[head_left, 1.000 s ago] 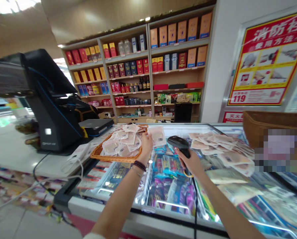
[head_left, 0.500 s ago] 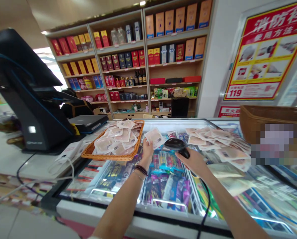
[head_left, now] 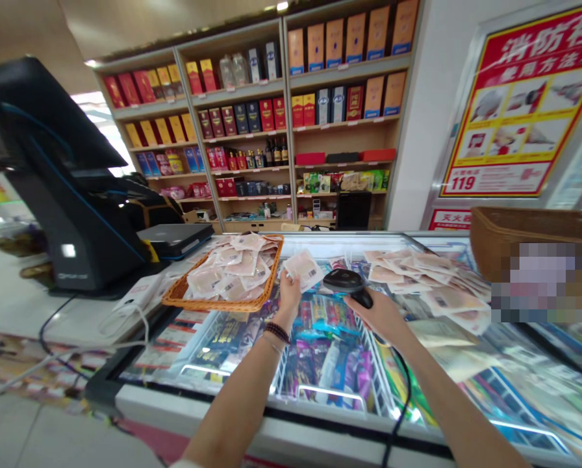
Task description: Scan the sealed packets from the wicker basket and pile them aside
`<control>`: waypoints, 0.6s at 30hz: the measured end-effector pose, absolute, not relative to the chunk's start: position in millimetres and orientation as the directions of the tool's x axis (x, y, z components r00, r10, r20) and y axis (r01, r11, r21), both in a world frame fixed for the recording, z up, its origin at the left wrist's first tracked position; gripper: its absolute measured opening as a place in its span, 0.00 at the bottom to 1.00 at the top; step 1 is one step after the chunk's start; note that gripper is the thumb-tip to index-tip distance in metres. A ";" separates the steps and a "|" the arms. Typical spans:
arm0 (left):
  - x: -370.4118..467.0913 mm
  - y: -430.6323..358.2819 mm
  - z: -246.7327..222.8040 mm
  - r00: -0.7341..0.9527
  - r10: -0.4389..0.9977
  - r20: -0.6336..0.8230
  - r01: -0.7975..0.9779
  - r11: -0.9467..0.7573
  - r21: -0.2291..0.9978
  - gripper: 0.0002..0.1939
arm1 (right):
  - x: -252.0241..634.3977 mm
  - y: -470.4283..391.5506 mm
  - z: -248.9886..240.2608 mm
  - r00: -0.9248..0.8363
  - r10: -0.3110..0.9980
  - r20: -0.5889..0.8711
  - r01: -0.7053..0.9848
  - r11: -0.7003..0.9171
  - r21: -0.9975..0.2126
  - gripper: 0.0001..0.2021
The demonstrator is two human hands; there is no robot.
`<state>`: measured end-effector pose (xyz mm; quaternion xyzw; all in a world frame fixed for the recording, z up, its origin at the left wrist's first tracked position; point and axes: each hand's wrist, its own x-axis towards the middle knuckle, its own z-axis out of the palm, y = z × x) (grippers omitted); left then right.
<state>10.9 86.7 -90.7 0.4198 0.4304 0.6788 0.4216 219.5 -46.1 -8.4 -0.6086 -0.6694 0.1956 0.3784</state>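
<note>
Left hand pinches a bag. It looks light and floppy; hold its edge. Beside that hand, right hand grips a scanner.

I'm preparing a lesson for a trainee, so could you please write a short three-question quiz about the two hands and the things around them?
1. True or false: the flat packet in the left hand is inside the wicker basket.

2. What does the right hand hold?
a) the wicker basket
b) a black handheld scanner
c) a flat packet

3. Fill in the blank: the pile of loose packets lies to the person's ____ of the black handheld scanner.

Key:
1. False; the flat packet is held to the right of the wicker basket.
2. b
3. right
</note>
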 end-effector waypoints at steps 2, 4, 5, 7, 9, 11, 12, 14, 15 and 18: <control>9.8 87.6 -91.3 -0.321 0.932 0.169 -0.250 -0.256 0.934 0.19 | 223.9 -47.4 -7.7 0.035 0.965 0.259 0.633 0.179 -0.753 0.16; 8.7 89.0 -90.8 -0.339 0.926 0.163 -0.223 -0.248 0.943 0.16 | 232.4 -49.5 -8.5 0.055 0.962 0.269 0.577 0.189 -0.795 0.17; 8.6 90.1 -89.9 -0.345 0.923 0.168 -0.201 -0.248 0.948 0.16 | 238.4 -50.8 -9.4 0.073 0.958 0.279 0.547 0.196 -0.814 0.17; 11.3 93.5 -86.7 -0.335 0.926 0.174 -0.172 -0.242 0.955 0.15 | 254.0 -54.1 -11.1 0.118 0.949 0.291 0.496 0.198 -0.845 0.18; 20.0 98.2 -82.0 -0.330 0.938 0.107 -0.171 -0.170 0.970 0.14 | 274.1 -57.8 -12.2 0.163 0.940 0.298 0.460 0.195 -0.866 0.19; 36.3 103.5 -76.1 -0.329 0.944 0.030 -0.183 -0.095 0.978 0.12 | 297.5 -62.2 -12.4 0.213 0.928 0.306 0.444 0.187 -0.876 0.20; 47.1 106.1 -72.8 -0.325 0.946 0.010 -0.198 -0.078 0.977 0.11 | 309.8 -64.8 -12.4 0.241 0.921 0.307 0.445 0.176 -0.878 0.20; 72.9 110.7 -65.3 -0.292 0.956 -0.004 -0.245 -0.071 0.967 0.08 | 334.1 -71.3 -12.9 0.304 0.902 0.307 0.459 0.143 -0.877 0.21; 87.3 112.8 -61.1 -0.263 0.965 -0.007 -0.274 -0.068 0.959 0.07 | 345.3 -75.2 -13.6 0.339 0.890 0.306 0.462 0.126 -0.878 0.21; 133.0 117.5 -46.7 -0.136 0.989 0.054 -0.296 -0.093 0.951 0.07 | 372.8 -88.8 -17.5 0.454 0.837 0.305 0.426 0.098 -0.900 0.22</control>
